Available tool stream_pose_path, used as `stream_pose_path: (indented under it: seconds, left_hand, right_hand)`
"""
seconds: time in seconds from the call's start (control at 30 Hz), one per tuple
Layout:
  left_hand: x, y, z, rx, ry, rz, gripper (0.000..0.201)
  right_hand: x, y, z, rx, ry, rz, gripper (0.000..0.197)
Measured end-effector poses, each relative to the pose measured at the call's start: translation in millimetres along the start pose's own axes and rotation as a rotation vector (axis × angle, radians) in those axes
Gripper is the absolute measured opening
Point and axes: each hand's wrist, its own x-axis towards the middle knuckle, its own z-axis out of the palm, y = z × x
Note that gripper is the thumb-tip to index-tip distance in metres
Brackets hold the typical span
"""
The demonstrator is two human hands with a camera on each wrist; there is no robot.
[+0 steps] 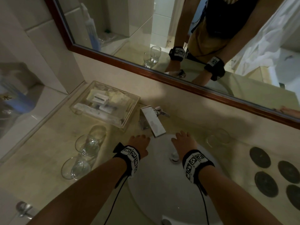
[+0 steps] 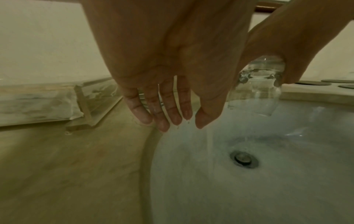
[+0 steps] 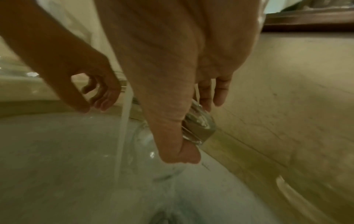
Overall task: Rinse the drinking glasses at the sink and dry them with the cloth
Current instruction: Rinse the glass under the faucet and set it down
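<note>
My right hand [image 1: 183, 141] grips a clear drinking glass [image 2: 258, 92] by its thick base and holds it mouth down over the white sink [image 1: 155, 192]. The thumb and fingers wrap the glass [image 3: 199, 125]. In the head view the hand hides it. A thin water stream [image 2: 209, 136] falls from the square chrome faucet [image 1: 152, 122] just left of the glass. My left hand [image 1: 140, 141] hangs beside the stream at the basin's left rim, wet, its fingers [image 2: 162, 112] straight and empty. Three more glasses [image 1: 86, 146] stand on the counter at left, and one glass [image 1: 218, 137] at right.
A clear tray of toiletries [image 1: 105, 103] sits at the back left by the faucet. Several dark round coasters [image 1: 259, 157] lie on the counter at right. The drain [image 2: 244, 159] is open. A framed mirror [image 1: 162, 75] runs along the wall behind.
</note>
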Motion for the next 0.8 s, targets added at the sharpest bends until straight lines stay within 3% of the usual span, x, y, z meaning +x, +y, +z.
stream_pose_path:
  seconds: [0.1, 0.23, 0.33, 0.4, 0.5, 0.6, 0.7, 0.8]
  left_hand:
    - [-0.5, -0.9, -1.2, -0.003, 0.0, 0.006, 0.042]
    - [-0.7, -0.3, -3.5, -0.01, 0.003, 0.007, 0.039]
    - [-0.3, 0.8, -2.5, -0.005, 0.02, 0.009, 0.037]
    - [-0.2, 0.9, -0.2, 0.001, 0.032, 0.012, 0.035]
    - [-0.3, 0.2, 2.9, 0.006, 0.055, 0.013, 0.031]
    - [-0.1, -1.6, 4.3, 0.001, 0.069, 0.01, 0.03]
    - [1.0, -3.7, 4.0, 0.0, 0.084, 0.009, 0.03]
    - [2.8, -4.1, 3.8, -0.001, 0.093, 0.014, 0.03]
  right_hand:
    - [-6.6, 13.1, 5.0, 0.316, 0.017, 0.136, 0.07]
    - [-5.9, 26.1, 21.8, 0.855, 0.124, 0.413, 0.061]
    - [5.9, 28.7, 34.8, 1.228, 0.212, 0.535, 0.071]
    - [18.1, 26.7, 43.8, 1.364, 0.293, 0.577, 0.071]
    - [32.4, 23.8, 49.6, 1.51, 0.429, 0.633, 0.054]
    - [40.9, 24.2, 53.7, 1.625, 0.526, 0.682, 0.058]
    - [52.0, 27.8, 61.1, 1.963, 0.577, 0.722, 0.049]
    - [58.2, 30.3, 67.8, 2.054, 0.59, 0.739, 0.031]
